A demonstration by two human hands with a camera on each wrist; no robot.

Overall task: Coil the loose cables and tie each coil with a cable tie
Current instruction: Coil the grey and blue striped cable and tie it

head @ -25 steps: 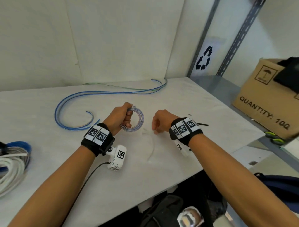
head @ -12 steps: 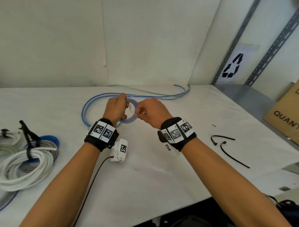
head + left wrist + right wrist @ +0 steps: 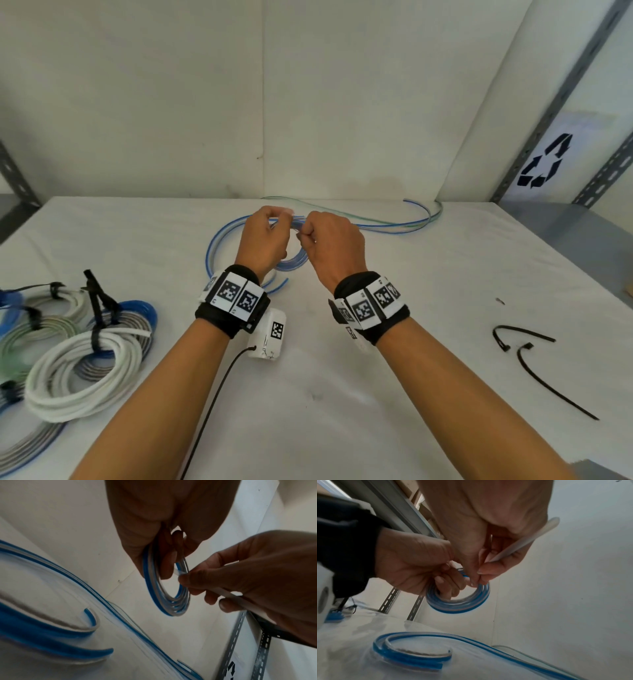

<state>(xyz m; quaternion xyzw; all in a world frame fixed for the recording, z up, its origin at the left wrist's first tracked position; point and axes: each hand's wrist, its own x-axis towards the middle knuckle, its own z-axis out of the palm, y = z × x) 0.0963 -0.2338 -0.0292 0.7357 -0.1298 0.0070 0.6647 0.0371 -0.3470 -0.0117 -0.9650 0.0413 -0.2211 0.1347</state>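
Observation:
A small coil of blue and clear cable (image 3: 164, 601) hangs from my left hand (image 3: 270, 222), whose fingers curl through its ring above the white table (image 3: 342, 394). In the head view only the coil's lower arc (image 3: 294, 262) shows between the two hands. My right hand (image 3: 308, 236) meets the left at the top of the coil and pinches a white cable tie (image 3: 527, 538). One end of the tie sits against the coil and its tail sticks out behind the palm. Whether the tie passes through the ring is hidden.
Loose blue cable (image 3: 214, 246) curls on the table under the hands and runs to the back right (image 3: 394, 228). Several tied coils (image 3: 85, 370) lie at the left. Two black cable ties (image 3: 524, 337) lie at the right. Slotted metal posts (image 3: 555, 99) stand at the right.
Both hands have risen and moved toward the back wall with the coil. The right hand, apart from the coil a second ago, now pinches the white tie against it.

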